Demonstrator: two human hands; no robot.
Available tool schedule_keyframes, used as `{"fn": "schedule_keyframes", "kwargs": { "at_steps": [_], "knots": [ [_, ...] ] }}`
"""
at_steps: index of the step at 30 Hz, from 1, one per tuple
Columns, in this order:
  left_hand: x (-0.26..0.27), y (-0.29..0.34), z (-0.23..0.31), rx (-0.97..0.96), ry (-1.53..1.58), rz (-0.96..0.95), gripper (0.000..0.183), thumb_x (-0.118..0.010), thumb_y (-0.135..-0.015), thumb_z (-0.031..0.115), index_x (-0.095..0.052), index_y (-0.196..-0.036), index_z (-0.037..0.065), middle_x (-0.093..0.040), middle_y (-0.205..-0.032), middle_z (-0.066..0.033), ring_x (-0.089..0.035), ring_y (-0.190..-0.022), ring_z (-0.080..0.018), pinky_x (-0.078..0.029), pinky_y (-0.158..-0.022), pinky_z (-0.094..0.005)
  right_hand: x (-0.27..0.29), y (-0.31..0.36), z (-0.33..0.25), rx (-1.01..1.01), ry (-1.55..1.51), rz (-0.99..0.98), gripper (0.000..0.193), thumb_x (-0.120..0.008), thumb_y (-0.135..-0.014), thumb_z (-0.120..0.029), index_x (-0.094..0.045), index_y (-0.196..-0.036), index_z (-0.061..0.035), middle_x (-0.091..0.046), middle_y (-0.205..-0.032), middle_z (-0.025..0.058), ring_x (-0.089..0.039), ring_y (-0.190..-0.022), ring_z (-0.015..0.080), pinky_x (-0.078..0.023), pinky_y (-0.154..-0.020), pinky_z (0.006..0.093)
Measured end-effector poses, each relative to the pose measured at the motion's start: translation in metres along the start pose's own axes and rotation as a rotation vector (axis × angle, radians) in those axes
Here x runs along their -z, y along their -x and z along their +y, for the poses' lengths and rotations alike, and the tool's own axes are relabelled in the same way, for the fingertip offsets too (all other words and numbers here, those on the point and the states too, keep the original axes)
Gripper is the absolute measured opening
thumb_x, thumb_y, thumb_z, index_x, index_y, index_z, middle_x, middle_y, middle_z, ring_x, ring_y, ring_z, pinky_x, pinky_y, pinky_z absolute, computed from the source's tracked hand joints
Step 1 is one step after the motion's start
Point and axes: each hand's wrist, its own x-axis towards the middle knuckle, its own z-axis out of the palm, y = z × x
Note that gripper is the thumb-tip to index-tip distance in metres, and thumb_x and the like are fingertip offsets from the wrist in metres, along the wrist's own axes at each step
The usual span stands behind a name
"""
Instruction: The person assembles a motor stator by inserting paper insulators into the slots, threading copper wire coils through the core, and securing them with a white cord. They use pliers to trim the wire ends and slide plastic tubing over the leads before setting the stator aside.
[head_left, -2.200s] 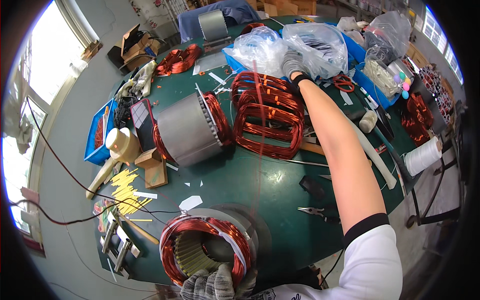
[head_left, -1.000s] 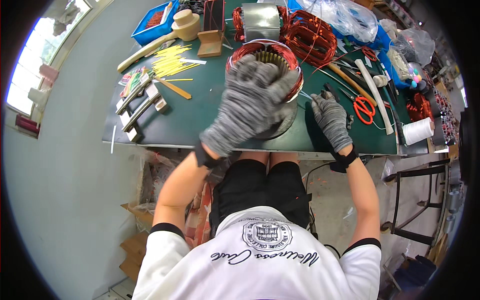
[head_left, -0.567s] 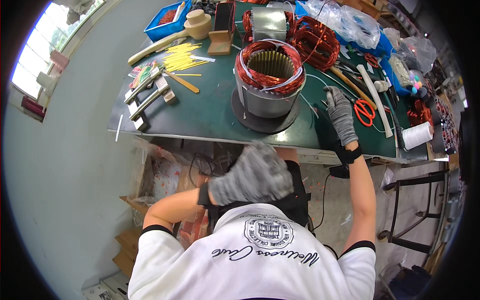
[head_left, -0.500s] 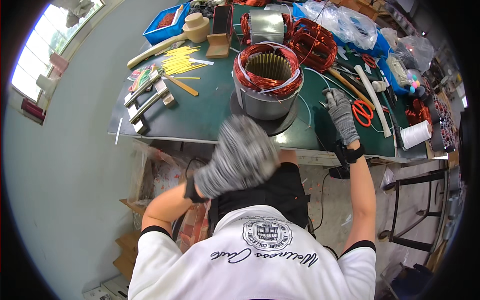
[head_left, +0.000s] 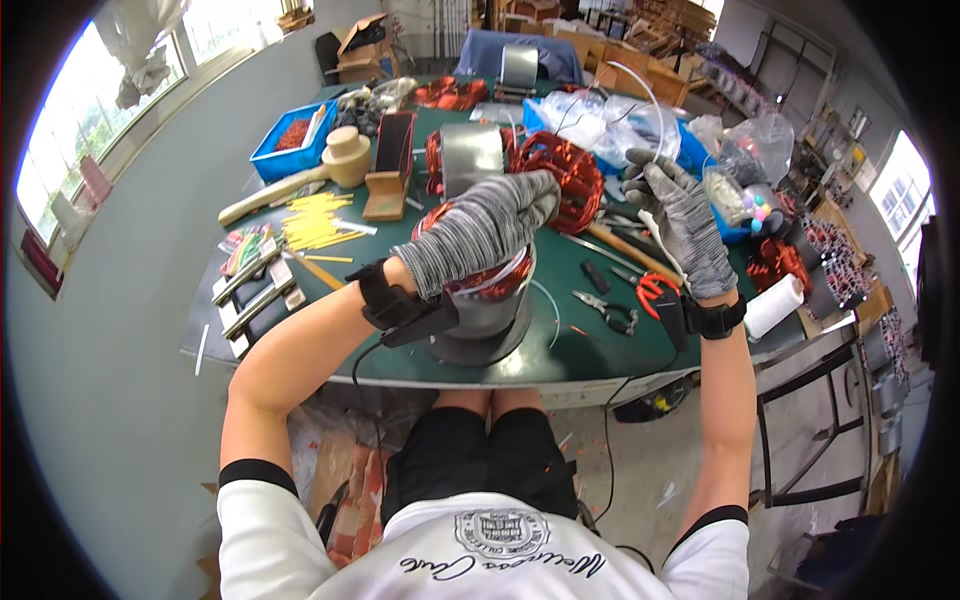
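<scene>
My right hand (head_left: 685, 225), in a grey knitted glove, is raised over the right part of the bench. A thin white tube (head_left: 655, 100) is pinched in its fingers, and its free length arches up and to the left. The left hand (head_left: 490, 225), gloved alike, hangs above the motor stator (head_left: 488, 318) with its fingers pressed together. Whatever those fingers hold, if anything, I cannot make out. Red-brown copper windings (head_left: 505, 278) show at the stator's top, partly hidden by this hand. The stator stands upright on a dark round base (head_left: 470, 348).
Pliers (head_left: 610, 310) and red-handled scissors (head_left: 655, 292) lie right of the stator, near a white thread spool (head_left: 775, 308). Yellow strips (head_left: 318, 222), a wooden mallet (head_left: 270, 195) and a blue bin (head_left: 268, 160) are at left. Another wound stator (head_left: 472, 158) lies behind.
My left hand has risen from the bench's front edge to above the stator. My right hand has lifted off the bench with the white tube. The view has tilted up.
</scene>
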Motion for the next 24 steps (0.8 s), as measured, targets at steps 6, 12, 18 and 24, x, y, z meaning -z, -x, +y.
{"fn": "schedule_keyframes", "kwargs": {
  "at_steps": [6, 12, 18, 24],
  "knots": [
    [0.022, -0.046, 0.044, -0.331, -0.113, 0.159, 0.025, -0.051, -0.088, 0.01, -0.054, -0.109, -0.003, -0.063, -0.092, -0.0132, -0.062, -0.086, -0.0222, -0.05, -0.077, -0.0278, -0.019, -0.031, -0.073, 0.288, -0.114, -0.07, 0.026, -0.051, -0.089, -0.012, -0.054, -0.11, 0.0035, -0.062, -0.1, 0.013, -0.062, -0.088, 0.016, -0.052, -0.079, 0.0228],
    [0.015, -0.051, 0.058, -0.308, -0.198, 0.225, 0.024, -0.052, -0.087, 0.01, -0.056, -0.107, -0.003, -0.063, -0.094, -0.0138, -0.062, -0.086, -0.0219, -0.049, -0.076, -0.0285, -0.049, -0.021, -0.101, 0.305, 0.227, -0.114, 0.026, -0.05, -0.09, -0.018, -0.056, -0.108, 0.0, -0.063, -0.089, 0.009, -0.063, -0.076, 0.0129, -0.052, -0.066, 0.0204],
    [0.029, -0.063, 0.062, -0.459, -0.117, 0.254, 0.022, -0.051, -0.088, 0.011, -0.056, -0.105, -0.001, -0.062, -0.085, -0.0103, -0.059, -0.075, -0.0176, -0.049, -0.069, -0.0279, -0.05, -0.018, -0.11, 0.262, 0.411, -0.022, 0.028, -0.049, -0.09, -0.024, -0.057, -0.106, -0.0011, -0.063, -0.084, 0.0068, -0.059, -0.065, 0.0072, -0.047, -0.054, 0.0172],
    [0.064, -0.072, 0.08, -0.46, -0.074, 0.418, 0.012, -0.054, -0.082, 0.014, -0.057, -0.082, 0.003, -0.058, -0.076, -0.0129, -0.057, -0.067, -0.026, -0.048, -0.061, -0.032, -0.055, -0.009, -0.088, 0.15, 0.564, -0.254, 0.03, -0.051, -0.089, -0.027, -0.058, -0.103, -0.001, -0.061, -0.09, 0.0043, -0.058, -0.072, 0.0072, -0.048, -0.061, 0.0199]
  ]
}}
